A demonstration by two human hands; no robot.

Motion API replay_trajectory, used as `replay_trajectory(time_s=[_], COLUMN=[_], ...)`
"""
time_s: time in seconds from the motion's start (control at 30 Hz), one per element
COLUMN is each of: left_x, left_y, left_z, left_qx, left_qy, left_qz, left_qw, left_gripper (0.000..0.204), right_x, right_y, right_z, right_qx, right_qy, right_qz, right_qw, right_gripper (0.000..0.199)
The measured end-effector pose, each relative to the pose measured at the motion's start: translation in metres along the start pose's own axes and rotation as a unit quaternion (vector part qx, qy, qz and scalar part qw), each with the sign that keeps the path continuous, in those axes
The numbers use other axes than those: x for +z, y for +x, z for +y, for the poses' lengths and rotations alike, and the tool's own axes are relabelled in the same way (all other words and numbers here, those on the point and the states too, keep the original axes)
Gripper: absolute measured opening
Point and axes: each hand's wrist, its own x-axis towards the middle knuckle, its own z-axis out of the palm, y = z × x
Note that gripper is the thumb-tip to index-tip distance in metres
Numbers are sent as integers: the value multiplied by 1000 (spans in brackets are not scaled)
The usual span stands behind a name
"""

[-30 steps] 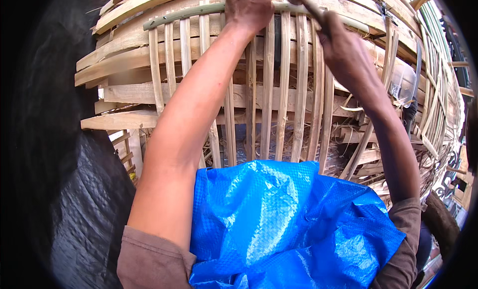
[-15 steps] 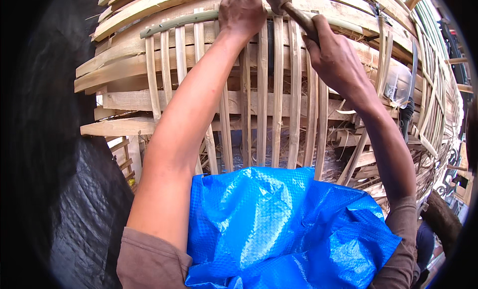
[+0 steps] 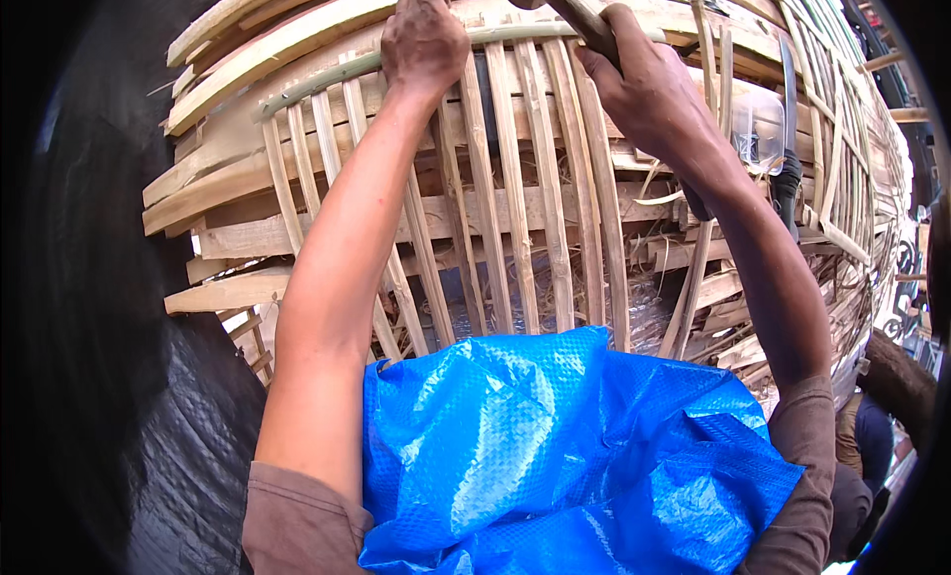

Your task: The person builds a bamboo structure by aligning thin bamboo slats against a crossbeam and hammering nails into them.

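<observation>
In my right hand [image 3: 644, 75] is the handle of a hammer [image 3: 586, 18]; its dark head is near the upper edge of the picture, to the right of my left hand. My left hand [image 3: 426, 42] is closed at a greenish bamboo crosspiece [image 3: 322, 78], with its fingers curled. Whatever those fingers pinch is hidden from me. Several thin wooden slats [image 3: 512, 189] run from the crosspiece down towards me, side by side with gaps between them. Their near ends pass out of sight behind a blue plastic sheet [image 3: 495, 436] that covers my front.
Stacked wooden planks [image 3: 228, 240] lie under the slats. At the right are a clear plastic container [image 3: 758, 129] with small things in it and more bundled strips [image 3: 842, 129]. Black sheeting [image 3: 188, 446] hangs at the left. Part of another person [image 3: 864, 436] shows at lower right.
The view has shifted a little, so the slats and crosspiece sit lower and further left. The gap between the hammer head and my left hand has widened. Both hands keep their closed shape.
</observation>
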Motion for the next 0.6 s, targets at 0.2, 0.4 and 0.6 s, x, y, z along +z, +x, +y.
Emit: replay_trajectory(time_s=[0.2, 0.4, 0.6], left_x=[2, -4, -22], left_y=[-4, 6, 5], left_z=[0, 5, 19], left_qx=[21, 70, 137], left_qy=[-6, 18, 12], left_qz=[25, -65, -84], left_qw=[999, 995, 987], left_gripper=[24, 39, 40], right_x=[-36, -21, -7], right_y=[-104, -234, -266], right_z=[17, 48, 41], right_qx=[160, 343, 379], right_qy=[155, 329, 434], right_qz=[-6, 62, 91], right_qw=[975, 878, 812], right_gripper=[33, 27, 31])
